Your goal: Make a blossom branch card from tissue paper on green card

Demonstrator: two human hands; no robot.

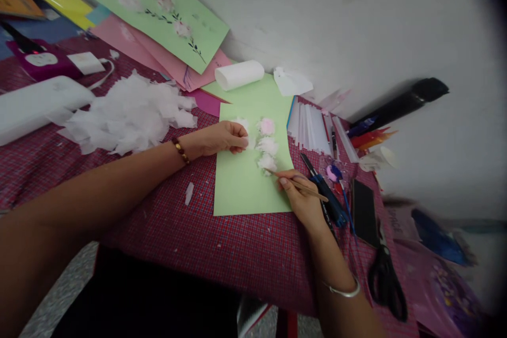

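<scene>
A green sheet of paper [253,190] lies on the table, with a column of ruffled tissue-paper flowers [267,145] on it, the top one pinkish and the lower ones white. My left hand [227,138] rests over the sheet's left edge, its fingertips pinched on a small piece of white tissue paper [251,142]. Partly behind those fingers is another white ruffle. My right hand [301,198] grips a slim wooden paintbrush [309,189] like a pen. The brush's tip touches or nearly touches the lowest flower; I cannot tell which.
Torn white tissue [127,111] is heaped at left, beside a white case [43,105]. A finished green flower card [174,21] leans at the back near a paper roll [240,75]. At right lie a paint palette [333,171], a phone [363,211] and black-handled scissors [386,280].
</scene>
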